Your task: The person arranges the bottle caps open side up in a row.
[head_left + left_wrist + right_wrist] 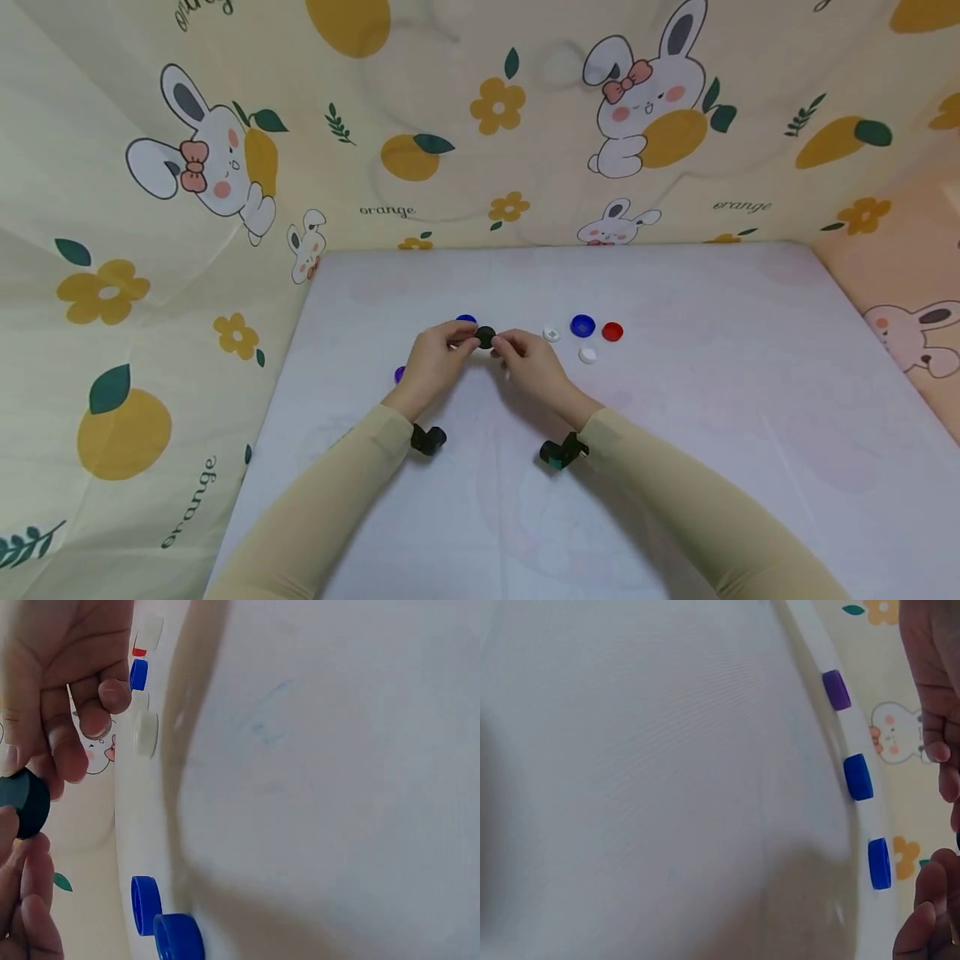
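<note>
A dark, round bottle cap (485,337) is held up between both hands above the white table. My left hand (438,360) pinches its left edge with thumb and fingers. On the opposite edge, the thumb and fingertips of my right hand (534,367) grip it. Up close in the left wrist view, the cap (30,802) looks dark green-black with a flat face. The right wrist view shows only parts of both hands, the cap almost wholly out of frame. Just behind the left fingers, a blue cap (466,318) lies partly hidden.
Right of the hands lie a white cap (551,334), a larger blue cap (582,326), a red cap (612,332) and another white cap (588,356). A purple cap (399,375) shows beside the left wrist. Patterned cloth (450,100) hangs behind the table (720,375).
</note>
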The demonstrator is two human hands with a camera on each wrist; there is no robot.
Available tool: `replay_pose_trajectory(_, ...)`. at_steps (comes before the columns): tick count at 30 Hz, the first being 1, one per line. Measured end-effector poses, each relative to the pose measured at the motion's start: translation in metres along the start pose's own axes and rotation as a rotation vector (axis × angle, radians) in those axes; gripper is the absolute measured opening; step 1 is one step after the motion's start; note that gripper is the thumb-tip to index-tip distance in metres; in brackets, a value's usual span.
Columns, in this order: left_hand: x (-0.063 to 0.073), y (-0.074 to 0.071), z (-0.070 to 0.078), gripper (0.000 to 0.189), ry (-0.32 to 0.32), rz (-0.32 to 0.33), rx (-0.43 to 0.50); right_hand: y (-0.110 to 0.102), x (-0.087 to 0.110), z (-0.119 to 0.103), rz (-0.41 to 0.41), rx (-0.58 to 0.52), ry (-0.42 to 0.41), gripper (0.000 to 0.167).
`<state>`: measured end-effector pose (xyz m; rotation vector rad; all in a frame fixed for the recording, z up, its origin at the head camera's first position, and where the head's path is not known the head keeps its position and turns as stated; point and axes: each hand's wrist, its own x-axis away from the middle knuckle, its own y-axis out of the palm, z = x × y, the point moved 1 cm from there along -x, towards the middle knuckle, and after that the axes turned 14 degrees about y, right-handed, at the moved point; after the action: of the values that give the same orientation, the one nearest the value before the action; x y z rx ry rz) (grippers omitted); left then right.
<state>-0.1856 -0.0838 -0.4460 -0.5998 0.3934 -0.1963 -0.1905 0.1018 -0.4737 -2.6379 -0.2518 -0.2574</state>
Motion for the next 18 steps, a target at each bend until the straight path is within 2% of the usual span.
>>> replay_pose_trajectory(3,0.0,-0.001,0.001,0.03,0.014,-0.016,-0.001,-0.001,-0.001,-0.001,-0.008,-0.01,0.023,0.028)
replay_pose_trajectory(11,0.004,0.002,-0.005,0.034,0.033,-0.167,-0.108,0.0,-0.001,0.002,-0.077,0.019,0.127,0.033)
replay_pose_trajectory(18,0.009,0.007,-0.009,0.024,0.065,-0.241,-0.19,0.003,0.002,0.002,-0.068,0.086,0.141,0.034)
